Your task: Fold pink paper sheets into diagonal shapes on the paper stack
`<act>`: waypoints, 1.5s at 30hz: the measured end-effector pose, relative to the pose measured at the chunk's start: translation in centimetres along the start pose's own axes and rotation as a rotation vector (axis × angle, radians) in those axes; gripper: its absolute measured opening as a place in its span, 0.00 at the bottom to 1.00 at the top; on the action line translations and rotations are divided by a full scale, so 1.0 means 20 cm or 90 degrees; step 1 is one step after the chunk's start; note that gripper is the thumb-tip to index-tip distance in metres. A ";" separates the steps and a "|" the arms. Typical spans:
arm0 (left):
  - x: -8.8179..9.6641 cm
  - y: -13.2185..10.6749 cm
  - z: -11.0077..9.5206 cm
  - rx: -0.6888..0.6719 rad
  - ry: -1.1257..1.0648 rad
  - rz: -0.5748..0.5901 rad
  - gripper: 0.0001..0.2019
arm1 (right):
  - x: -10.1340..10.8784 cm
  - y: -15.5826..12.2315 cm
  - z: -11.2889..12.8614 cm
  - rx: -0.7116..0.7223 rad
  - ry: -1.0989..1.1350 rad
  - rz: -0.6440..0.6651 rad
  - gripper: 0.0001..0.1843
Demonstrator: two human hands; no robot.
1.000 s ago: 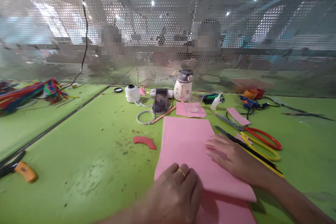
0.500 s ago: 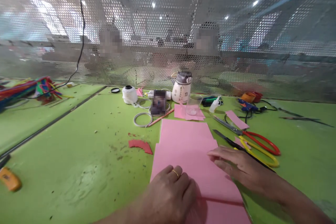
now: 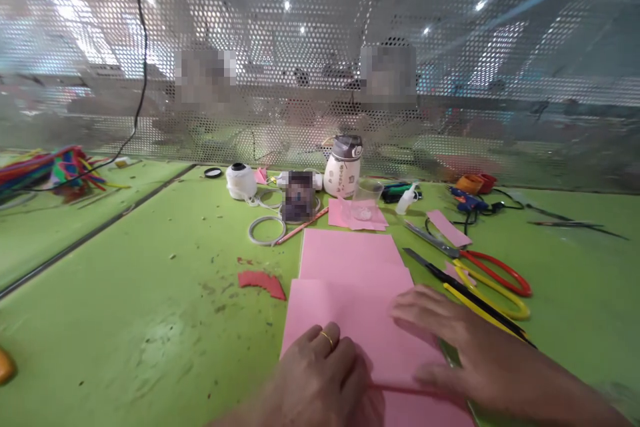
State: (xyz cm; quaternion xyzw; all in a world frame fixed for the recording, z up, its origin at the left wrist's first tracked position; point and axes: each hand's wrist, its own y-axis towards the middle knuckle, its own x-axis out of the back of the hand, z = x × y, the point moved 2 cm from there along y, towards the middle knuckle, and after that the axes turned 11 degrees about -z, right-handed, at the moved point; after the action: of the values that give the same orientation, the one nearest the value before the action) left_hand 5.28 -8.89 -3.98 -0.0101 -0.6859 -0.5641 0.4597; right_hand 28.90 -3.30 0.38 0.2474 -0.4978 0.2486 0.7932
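Observation:
Sheets of pink paper point(image 3: 353, 250) lie overlapping in front of me on the green table, with a crease or edge running across near my hands. My left hand point(image 3: 325, 370), a gold ring on one finger, presses on the left part of the paper with its fingers curled; its fingertips are hidden. Over the right edge, my right hand point(image 3: 445, 337) lies with fingers stretched out and thumb spread apart, touching the paper. Just right of that hand are a black and yellow cutter knife point(image 3: 467, 290) and large scissors point(image 3: 493, 273) with red and yellow handles.
A red paper arc point(image 3: 263, 283) lies left of the sheets. Behind them stand a bottle point(image 3: 343, 170), a clear cup point(image 3: 367, 200), a white thread spool point(image 3: 241, 181) and a small glue bottle point(image 3: 407, 200). A glue gun point(image 3: 467, 200) lies far right; a perforated metal panel point(image 3: 280, 113) closes the back.
My right thumb has spread away from the fingers and slid nearer to me along the paper's right side. My left hand stays on the paper. The view has shifted slightly to the right.

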 end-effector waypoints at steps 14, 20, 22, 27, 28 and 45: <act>-0.05 -0.02 0.01 -0.001 0.010 0.004 0.10 | -0.13 -0.01 0.15 0.262 -0.120 -0.069 0.18; -0.08 -0.03 0.01 0.006 0.004 -0.068 0.11 | -0.12 0.03 0.11 0.207 -0.003 -0.038 0.16; -0.06 -0.01 0.01 0.031 -0.034 -0.056 0.10 | -0.11 0.05 0.06 0.141 0.018 -0.089 0.20; 0.02 0.04 0.07 0.209 -0.250 0.035 0.07 | -0.16 0.08 -0.08 0.031 -0.121 -0.157 0.20; 0.03 0.04 0.11 0.249 -0.273 0.046 0.07 | -0.17 0.08 -0.09 0.041 -0.148 -0.152 0.21; 0.09 -0.03 0.49 0.779 -0.181 0.086 0.26 | -0.23 0.06 -0.05 0.114 -0.254 -0.165 0.20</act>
State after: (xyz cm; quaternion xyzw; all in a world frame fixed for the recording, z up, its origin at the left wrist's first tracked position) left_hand -2.14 -2.32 -2.67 0.1363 -0.9366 -0.0323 0.3210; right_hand 27.03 -2.52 -4.02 0.4227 -0.5848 0.1346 0.6791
